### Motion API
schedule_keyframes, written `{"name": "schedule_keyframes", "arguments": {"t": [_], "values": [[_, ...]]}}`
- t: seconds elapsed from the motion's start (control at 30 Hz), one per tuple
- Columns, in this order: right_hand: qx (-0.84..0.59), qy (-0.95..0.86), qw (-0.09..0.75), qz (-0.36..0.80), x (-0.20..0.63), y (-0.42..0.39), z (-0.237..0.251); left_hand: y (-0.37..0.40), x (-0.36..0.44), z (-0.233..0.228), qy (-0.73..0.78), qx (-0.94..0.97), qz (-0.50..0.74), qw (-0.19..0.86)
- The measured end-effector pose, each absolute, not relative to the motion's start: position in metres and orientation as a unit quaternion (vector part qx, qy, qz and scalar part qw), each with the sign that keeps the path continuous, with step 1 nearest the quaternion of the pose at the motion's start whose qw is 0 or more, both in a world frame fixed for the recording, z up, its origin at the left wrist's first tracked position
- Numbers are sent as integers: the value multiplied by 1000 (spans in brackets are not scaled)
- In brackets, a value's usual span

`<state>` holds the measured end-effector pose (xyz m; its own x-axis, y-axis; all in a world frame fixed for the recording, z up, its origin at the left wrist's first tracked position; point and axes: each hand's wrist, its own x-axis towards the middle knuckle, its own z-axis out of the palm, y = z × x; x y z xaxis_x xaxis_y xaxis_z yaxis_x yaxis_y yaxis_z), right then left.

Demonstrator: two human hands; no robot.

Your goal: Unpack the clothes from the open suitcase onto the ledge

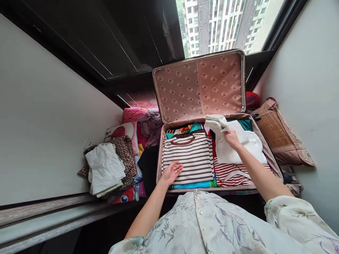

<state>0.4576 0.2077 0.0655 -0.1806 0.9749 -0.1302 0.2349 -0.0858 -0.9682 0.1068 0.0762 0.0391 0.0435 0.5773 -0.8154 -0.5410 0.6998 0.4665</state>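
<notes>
An open suitcase (198, 92) with a pink patterned lining lies before me, full of folded clothes. My left hand (172, 173) is palm up with its fingers apart, at the lower left of a folded striped shirt (189, 155), and holds nothing. My right hand (232, 138) pinches a folded off-white garment (215, 123) above the right half of the case; its exact kind I cannot make out. Under that hand lies folded white clothing (251, 146). A red-and-white striped garment (237, 175) shows along the front right.
Left of the case, white folded clothes (104, 167) top a pile with a leopard-print cloth (124, 151). A brown woven pillow (280, 134) leans on the right wall. The raised lid stands against the window (225, 28).
</notes>
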Motion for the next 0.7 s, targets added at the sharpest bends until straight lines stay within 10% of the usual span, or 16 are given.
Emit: {"name": "schedule_keyframes", "arguments": {"t": [0.37, 0.7], "values": [[-413, -832, 83, 360, 257, 74, 30, 80, 83, 29, 493, 0, 440, 751], [-591, -777, 86, 201, 407, 77, 44, 89, 84, 10, 619, -14, 372, 692]]}}
